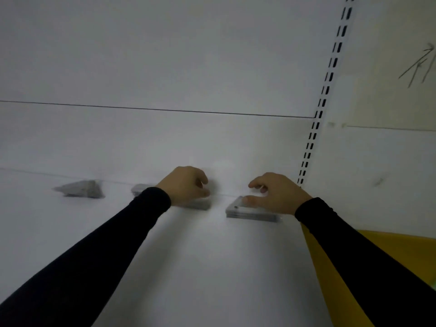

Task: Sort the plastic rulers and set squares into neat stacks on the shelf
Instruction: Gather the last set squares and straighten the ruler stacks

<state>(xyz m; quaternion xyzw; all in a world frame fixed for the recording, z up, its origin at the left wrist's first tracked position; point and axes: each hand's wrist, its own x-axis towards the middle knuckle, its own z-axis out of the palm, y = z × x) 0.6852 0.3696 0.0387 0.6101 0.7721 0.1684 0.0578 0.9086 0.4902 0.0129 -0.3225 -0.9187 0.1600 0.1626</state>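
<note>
Head view, dim and slightly blurred. Both of your arms reach forward over the white shelf [188,256], black sleeves down to the wrists.

Your left hand [186,185] sits near the back edge of the shelf, fingers curled downward over a low stack of clear rulers [198,205]. Only the stack's right end and a grey bit left of your wrist show; the hand covers the rest. Whether the fingers actually pinch the stack or just rest against it, you cannot tell from this view.

Your right hand [276,193] is over a second stack of clear plastic pieces [250,212], which lies flat on the shelf just right of the first stack, apart from it. The thumb lies flat on the top piece near its left corner; the other fingers are loosely bent above the far edge, not closed round anything.

Further left, well apart from both hands, a pile of set squares [81,189] lies near the back wall, triangular outline, blurred.

A slotted shelving upright [324,95] runs up the back panel on the right. A yellow surface [401,251] shows below your right arm.
</note>
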